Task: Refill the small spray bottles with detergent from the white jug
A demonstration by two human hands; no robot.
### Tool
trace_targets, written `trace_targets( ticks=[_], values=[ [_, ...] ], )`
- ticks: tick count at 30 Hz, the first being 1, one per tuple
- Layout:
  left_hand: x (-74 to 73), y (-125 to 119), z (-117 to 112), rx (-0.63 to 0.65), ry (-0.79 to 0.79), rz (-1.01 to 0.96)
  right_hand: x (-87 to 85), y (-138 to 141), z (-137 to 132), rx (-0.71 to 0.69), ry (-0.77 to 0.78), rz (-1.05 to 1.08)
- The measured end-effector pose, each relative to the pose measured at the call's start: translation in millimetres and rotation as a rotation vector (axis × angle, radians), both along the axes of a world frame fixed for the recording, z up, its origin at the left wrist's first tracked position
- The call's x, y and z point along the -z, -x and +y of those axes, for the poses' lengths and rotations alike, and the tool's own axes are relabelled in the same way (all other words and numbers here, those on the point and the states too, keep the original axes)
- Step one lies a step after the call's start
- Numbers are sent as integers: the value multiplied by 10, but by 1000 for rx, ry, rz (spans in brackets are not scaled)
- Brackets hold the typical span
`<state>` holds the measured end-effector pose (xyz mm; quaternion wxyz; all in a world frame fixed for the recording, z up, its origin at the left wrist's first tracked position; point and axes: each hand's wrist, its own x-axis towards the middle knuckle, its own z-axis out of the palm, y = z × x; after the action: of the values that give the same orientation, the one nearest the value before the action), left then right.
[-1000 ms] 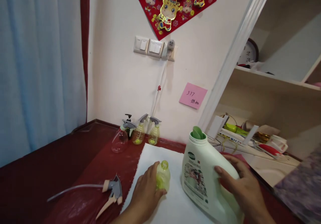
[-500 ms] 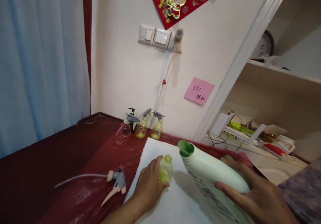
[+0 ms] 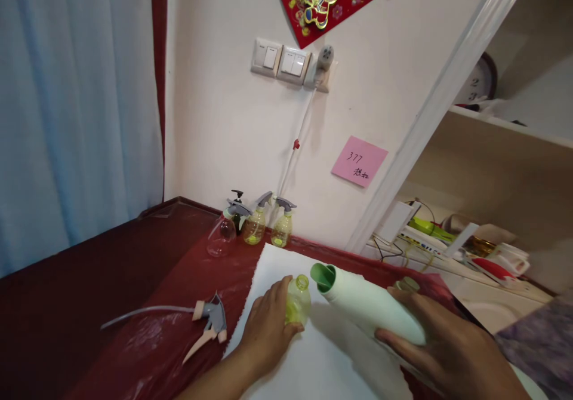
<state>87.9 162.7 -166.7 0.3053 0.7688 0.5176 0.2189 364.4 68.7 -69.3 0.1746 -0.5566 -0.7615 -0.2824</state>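
My left hand [image 3: 267, 328] is wrapped round a small open yellow-green bottle [image 3: 297, 300] that stands upright on a white sheet [image 3: 322, 358]. My right hand [image 3: 447, 349] grips a large white detergent jug [image 3: 367, 304] and holds it tipped far over to the left. The jug's green spout [image 3: 323, 274] sits right beside the small bottle's mouth. A loose spray-trigger head with its tube [image 3: 206, 322] lies on the red cloth to the left of my left hand.
Three small spray bottles [image 3: 255, 227] stand against the wall at the back of the red-covered table [image 3: 134, 304]. A blue curtain [image 3: 67, 119] hangs at the left. Shelves with cables and clutter [image 3: 447, 239] are at the right. A pink note [image 3: 359, 161] is stuck on the wall.
The jug has gone from upright to tilted almost flat, its spout swinging left and down to the small bottle's mouth. My left hand has kept its hold on the small bottle.
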Motion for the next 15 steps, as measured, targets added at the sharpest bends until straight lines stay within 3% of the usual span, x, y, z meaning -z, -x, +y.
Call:
trace_targets(
  ticks=[7, 15],
  values=[
    [49, 5, 25, -1, 2, 35, -67, 45, 3, -31, -28, -34],
    [502, 2, 307, 23, -129, 48, -28, 63, 33, -19, -35, 28]
  ],
)
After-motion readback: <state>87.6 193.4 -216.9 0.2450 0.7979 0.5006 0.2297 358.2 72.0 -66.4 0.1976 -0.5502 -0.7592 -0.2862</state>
